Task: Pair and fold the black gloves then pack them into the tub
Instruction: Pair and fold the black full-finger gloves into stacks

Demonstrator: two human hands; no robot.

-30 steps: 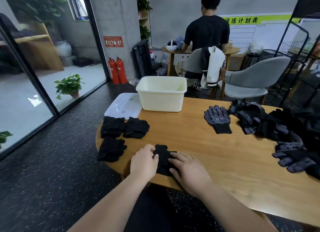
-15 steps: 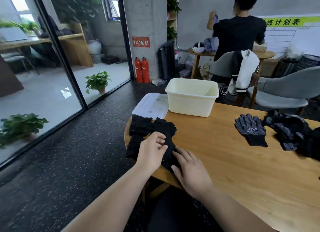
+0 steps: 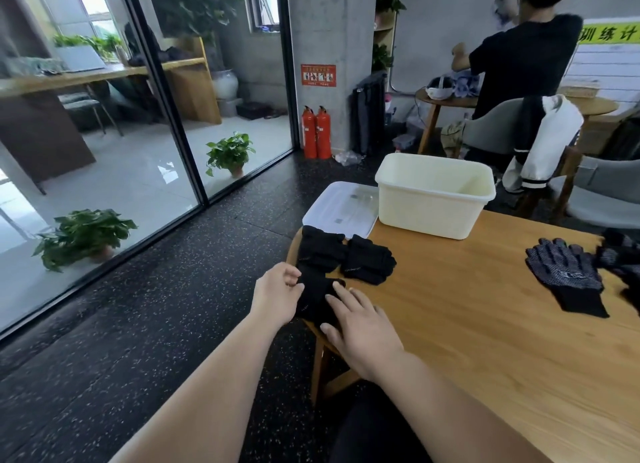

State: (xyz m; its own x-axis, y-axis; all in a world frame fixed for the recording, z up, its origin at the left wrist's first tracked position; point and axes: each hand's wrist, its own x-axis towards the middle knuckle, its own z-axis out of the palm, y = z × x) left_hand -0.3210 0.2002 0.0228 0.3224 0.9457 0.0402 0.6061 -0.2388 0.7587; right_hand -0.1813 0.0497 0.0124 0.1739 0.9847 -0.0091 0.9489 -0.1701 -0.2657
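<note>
Single wide-angle head view only: looks forward and down from eye height, close over the left end of the table (image 3: 467, 341), tub (image 3: 429, 206) mid-frame beyond, glass wall (image 3: 104, 133) filling the left, far room top-right.

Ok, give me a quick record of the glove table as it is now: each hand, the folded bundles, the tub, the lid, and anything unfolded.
left hand: fingers curled at the near bundle's left edge; grip unclear
right hand: fingers straight, pressing on the near bundle
near bundle: folded black gloves, at the table edge
second bundle: just beyond the near one
third bundle: right of the second
tub: open; no gloves visible inside
lid: flat, left of the tub
loose glove: unfolded, lying flat, far right
</note>
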